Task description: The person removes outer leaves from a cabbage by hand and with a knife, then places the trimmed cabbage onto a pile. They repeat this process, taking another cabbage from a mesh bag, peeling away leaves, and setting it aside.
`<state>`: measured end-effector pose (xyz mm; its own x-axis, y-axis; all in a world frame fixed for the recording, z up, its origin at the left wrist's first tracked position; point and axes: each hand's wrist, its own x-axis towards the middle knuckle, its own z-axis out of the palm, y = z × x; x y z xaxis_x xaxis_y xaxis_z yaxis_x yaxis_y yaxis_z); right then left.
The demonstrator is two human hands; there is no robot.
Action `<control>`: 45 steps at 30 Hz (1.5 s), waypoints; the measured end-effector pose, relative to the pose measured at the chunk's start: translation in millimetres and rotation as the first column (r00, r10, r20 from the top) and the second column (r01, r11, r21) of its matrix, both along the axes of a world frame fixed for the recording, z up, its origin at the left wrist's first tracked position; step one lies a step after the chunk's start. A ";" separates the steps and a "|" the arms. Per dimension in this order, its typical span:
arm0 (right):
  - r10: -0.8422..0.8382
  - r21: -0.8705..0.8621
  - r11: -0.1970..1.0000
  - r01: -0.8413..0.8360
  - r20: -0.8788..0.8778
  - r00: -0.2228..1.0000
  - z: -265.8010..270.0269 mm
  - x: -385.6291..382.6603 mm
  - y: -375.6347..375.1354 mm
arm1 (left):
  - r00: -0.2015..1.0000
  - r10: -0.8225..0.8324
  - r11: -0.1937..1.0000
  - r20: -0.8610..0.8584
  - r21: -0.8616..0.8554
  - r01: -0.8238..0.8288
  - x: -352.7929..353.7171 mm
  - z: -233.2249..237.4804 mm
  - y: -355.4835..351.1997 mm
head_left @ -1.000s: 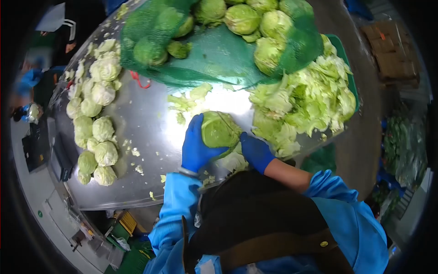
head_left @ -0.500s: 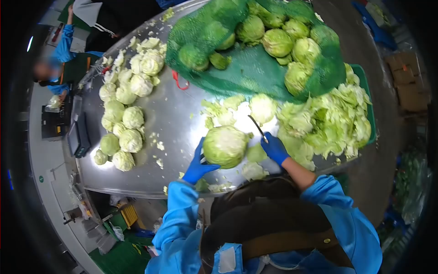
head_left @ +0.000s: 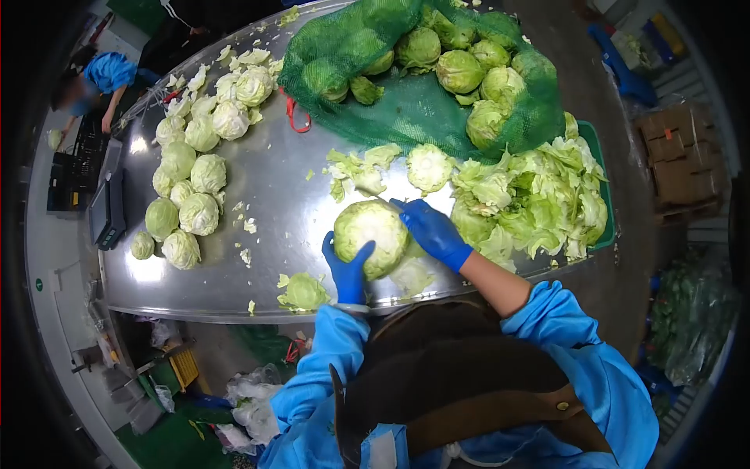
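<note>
My left hand (head_left: 348,270), in a blue glove, is spread around the near left side of a cabbage (head_left: 367,234), its thumb lying over the pale face. The cabbage rests on the steel table, with that pale face turned up toward me. In my blue-gloved right hand (head_left: 435,232) is a knife (head_left: 378,197). Its thin blade lies along the far right edge of the cabbage, and most of the handle is hidden by my fingers. A trimmed cabbage (head_left: 429,168) sits just beyond, beside loose leaves (head_left: 355,168).
Several trimmed cabbages (head_left: 198,214) stand at the left of the steel table (head_left: 289,187). A green net bag (head_left: 391,117) holds untrimmed heads at the back. Outer leaves (head_left: 547,195) heap over a green crate (head_left: 601,195) at right. A co-worker (head_left: 105,74) stands beyond a scale (head_left: 109,203).
My hands have turned the cabbage, bringing its pale face nearer me. The knife has come left onto the cabbage. A leaf piece now lies left of my left wrist, and the co-worker has shifted.
</note>
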<state>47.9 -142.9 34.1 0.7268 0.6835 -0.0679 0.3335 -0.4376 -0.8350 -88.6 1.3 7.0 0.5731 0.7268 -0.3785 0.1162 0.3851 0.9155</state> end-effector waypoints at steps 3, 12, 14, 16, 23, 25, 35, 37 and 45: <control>-0.050 -0.137 0.988 0.065 0.107 0.993 -24.1 -5.6 5.4 | 1.000 -0.014 0.966 -0.017 0.257 0.018 -2.6 -19.0 -20.9; -0.129 -0.113 0.985 0.127 -0.012 0.992 -26.2 5.2 19.2 | 0.990 0.060 0.993 0.129 0.098 -0.073 -7.0 -21.2 -25.8; -0.103 -0.276 0.955 0.107 0.031 0.994 -21.6 21.9 23.9 | 0.995 0.028 0.985 0.100 0.168 -0.045 -6.9 -28.5 -23.4; -0.088 -0.331 0.938 0.107 0.072 0.994 -41.7 38.2 25.9 | 1.000 0.013 0.954 -0.011 0.301 -0.009 -1.7 -32.6 -21.8; -0.023 -0.457 0.887 0.065 0.098 0.995 -102.2 32.1 -39.3 | 0.983 -0.056 0.997 0.175 -0.035 0.063 -46.5 -53.4 18.4; -0.161 -0.259 0.942 0.212 0.205 0.965 -100.5 47.9 -66.6 | 0.981 -0.071 0.955 0.183 -0.273 0.120 -39.8 -18.4 16.4; 0.171 0.107 0.978 -0.178 0.070 0.983 2.3 48.4 -56.2 | 0.949 -0.276 0.915 -0.154 0.262 0.308 23.1 -15.5 -5.7; 0.186 0.048 0.980 -0.192 0.103 0.977 -8.6 44.0 -44.5 | 0.955 -0.160 0.913 -0.249 0.330 0.239 29.3 -21.0 -22.2; 0.121 -0.059 0.991 -0.117 0.071 0.990 -31.1 49.3 -31.8 | 0.978 -0.148 0.967 -0.150 0.185 0.175 55.0 -5.9 -19.2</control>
